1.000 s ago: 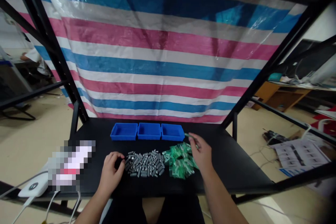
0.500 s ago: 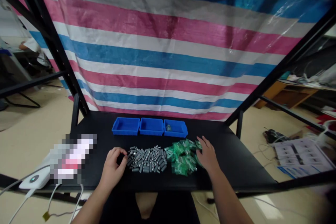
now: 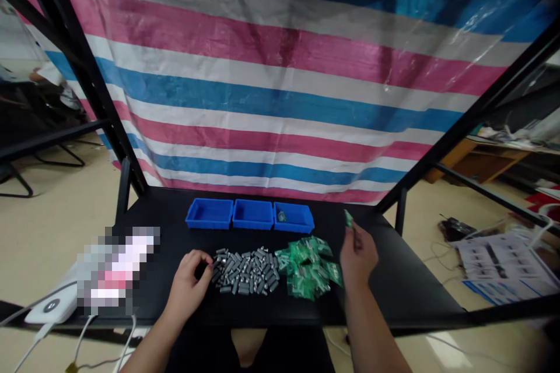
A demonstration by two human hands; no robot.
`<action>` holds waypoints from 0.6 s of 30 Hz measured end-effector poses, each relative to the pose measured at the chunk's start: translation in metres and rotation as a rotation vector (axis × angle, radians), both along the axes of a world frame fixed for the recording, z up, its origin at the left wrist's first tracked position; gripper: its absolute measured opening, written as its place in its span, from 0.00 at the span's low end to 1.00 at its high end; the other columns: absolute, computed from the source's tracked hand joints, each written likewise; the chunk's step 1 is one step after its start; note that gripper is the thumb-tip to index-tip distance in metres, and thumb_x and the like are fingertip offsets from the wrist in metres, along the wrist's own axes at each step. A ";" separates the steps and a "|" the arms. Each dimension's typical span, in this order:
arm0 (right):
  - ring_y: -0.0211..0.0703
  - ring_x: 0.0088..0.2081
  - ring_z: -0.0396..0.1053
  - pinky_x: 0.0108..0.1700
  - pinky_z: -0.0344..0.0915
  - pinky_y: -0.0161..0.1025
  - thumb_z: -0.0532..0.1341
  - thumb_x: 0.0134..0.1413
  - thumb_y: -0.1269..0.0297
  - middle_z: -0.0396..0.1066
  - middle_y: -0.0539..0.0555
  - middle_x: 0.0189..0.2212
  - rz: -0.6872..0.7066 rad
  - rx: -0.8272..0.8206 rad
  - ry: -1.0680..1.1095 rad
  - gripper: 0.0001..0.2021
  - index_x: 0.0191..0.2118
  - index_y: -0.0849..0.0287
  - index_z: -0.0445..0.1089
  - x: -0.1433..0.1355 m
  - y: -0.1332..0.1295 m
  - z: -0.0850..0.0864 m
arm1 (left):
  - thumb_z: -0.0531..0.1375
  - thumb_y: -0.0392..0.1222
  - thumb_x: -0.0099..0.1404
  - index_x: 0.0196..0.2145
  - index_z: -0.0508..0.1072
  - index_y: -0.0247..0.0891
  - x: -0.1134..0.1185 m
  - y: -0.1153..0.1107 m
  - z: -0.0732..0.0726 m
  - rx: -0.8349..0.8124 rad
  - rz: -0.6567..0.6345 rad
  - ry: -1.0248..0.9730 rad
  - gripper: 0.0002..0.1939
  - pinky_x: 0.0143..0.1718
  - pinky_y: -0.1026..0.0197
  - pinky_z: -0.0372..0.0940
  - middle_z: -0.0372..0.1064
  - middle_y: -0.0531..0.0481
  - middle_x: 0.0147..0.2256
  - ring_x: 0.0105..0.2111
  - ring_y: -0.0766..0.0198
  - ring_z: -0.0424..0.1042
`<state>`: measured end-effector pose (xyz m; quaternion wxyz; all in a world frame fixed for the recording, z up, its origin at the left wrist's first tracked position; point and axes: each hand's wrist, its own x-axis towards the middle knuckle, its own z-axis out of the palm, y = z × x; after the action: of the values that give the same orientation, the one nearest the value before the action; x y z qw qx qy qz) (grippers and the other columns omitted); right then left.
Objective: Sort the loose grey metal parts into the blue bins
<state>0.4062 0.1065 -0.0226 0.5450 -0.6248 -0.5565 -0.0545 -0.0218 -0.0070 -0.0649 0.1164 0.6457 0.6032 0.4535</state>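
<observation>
Grey metal cylinders [image 3: 247, 271] lie in a loose heap at the middle of the black table. My left hand [image 3: 190, 280] rests at the heap's left edge, fingers curled together; whatever is at its fingertips is too small to make out. To the right of the cylinders is a pile of green plastic packets [image 3: 308, 268]. My right hand [image 3: 359, 250] is raised at the right of that pile, pinching one small green packet [image 3: 348, 218] that points upward. Behind the heaps stand three joined blue trays [image 3: 252, 225]; the right one holds a small clear item [image 3: 282, 216].
A white device with cables [image 3: 52, 306] and a blurred-out object [image 3: 120, 271] are at the table's left. Black frame posts [image 3: 125, 186] flank the table, with a striped sheet [image 3: 271, 105] hanging behind it.
My right hand has lifted off the green pile and moved right, now with a packet between its fingers. My left hand has stayed beside the cylinders, its fingers still curled.
</observation>
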 end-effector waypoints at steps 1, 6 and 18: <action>0.54 0.52 0.71 0.55 0.66 0.51 0.52 0.66 0.54 0.72 0.66 0.52 0.060 -0.007 -0.077 0.22 0.55 0.63 0.72 -0.015 0.006 0.008 | 0.56 0.42 0.68 0.36 0.71 0.41 0.000 0.000 0.000 -0.005 -0.002 0.002 0.05 0.43 0.56 0.64 0.71 0.49 0.36 0.40 0.57 0.69; 0.61 0.58 0.64 0.59 0.63 0.56 0.63 0.53 0.57 0.66 0.59 0.60 0.289 -0.356 -0.480 0.21 0.54 0.51 0.75 -0.051 0.015 0.008 | 0.56 0.42 0.69 0.36 0.70 0.41 -0.001 -0.002 -0.003 -0.003 0.010 0.001 0.05 0.44 0.55 0.65 0.70 0.48 0.36 0.41 0.56 0.69; 0.51 0.45 0.74 0.50 0.68 0.47 0.57 0.53 0.64 0.77 0.55 0.42 0.358 -0.586 -0.429 0.16 0.46 0.53 0.76 0.033 0.004 -0.033 | 0.56 0.43 0.68 0.35 0.71 0.41 0.000 0.000 0.000 -0.005 -0.029 -0.025 0.06 0.41 0.58 0.65 0.70 0.50 0.35 0.38 0.58 0.71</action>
<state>0.4396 0.1106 -0.0551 0.2164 -0.6214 -0.7495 0.0731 -0.0215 -0.0075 -0.0650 0.1322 0.6483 0.5933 0.4584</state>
